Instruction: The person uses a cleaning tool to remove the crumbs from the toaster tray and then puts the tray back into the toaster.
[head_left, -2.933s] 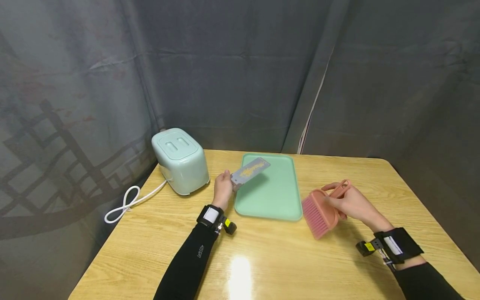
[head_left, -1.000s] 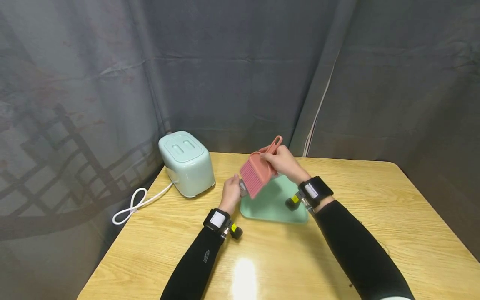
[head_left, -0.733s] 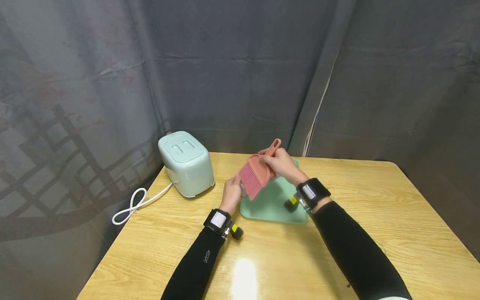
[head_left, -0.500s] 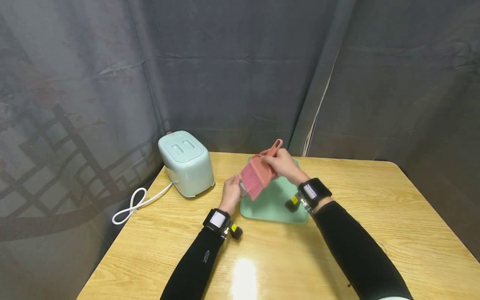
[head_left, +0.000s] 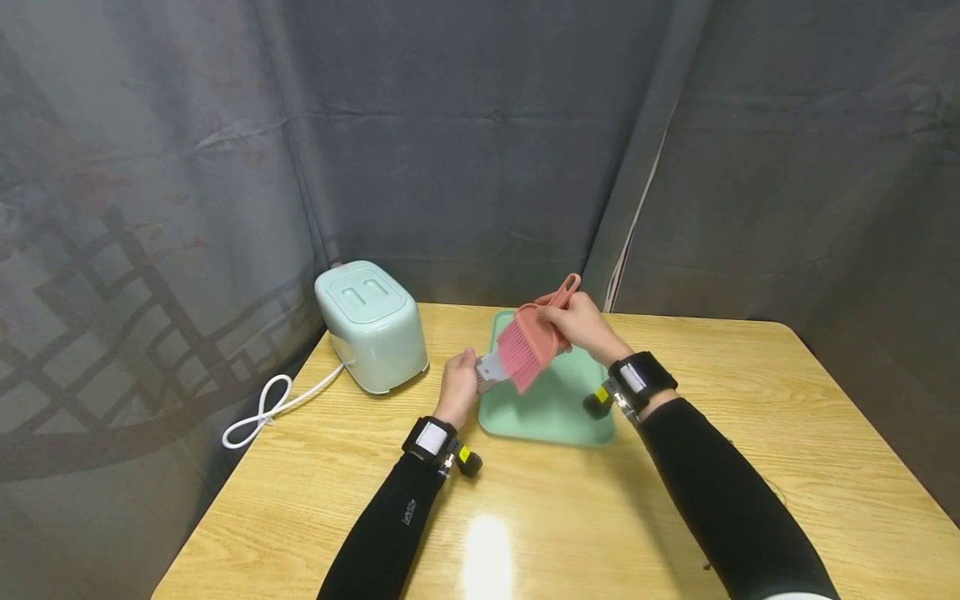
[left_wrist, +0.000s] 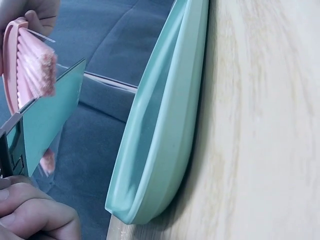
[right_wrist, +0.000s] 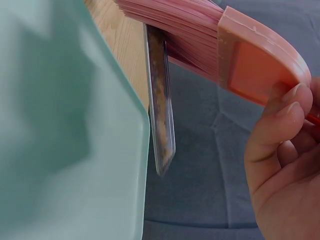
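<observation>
My left hand [head_left: 457, 386] pinches the near end of a flat grey metal crumb plate [head_left: 492, 367] and holds it tilted over the left part of a mint green tray [head_left: 558, 412]. My right hand [head_left: 581, 318] grips the handle of a pink hand brush [head_left: 531, 348], whose bristles lie against the plate's top face. In the right wrist view the plate [right_wrist: 161, 105] shows edge-on with yellowish crumbs on it, under the brush [right_wrist: 235, 60]. The left wrist view shows the plate [left_wrist: 50, 117], the bristles [left_wrist: 36, 65] and the tray's rim [left_wrist: 160, 135].
A mint green toaster [head_left: 371, 335] stands at the back left of the wooden table [head_left: 525, 517], with its white cord [head_left: 262, 408] looped toward the left edge. Dark curtains hang close behind the table.
My right hand lifted the brush from the table at the right and brought it over the tray onto the plate. Over the last second the brush slid rightward along the plate.
</observation>
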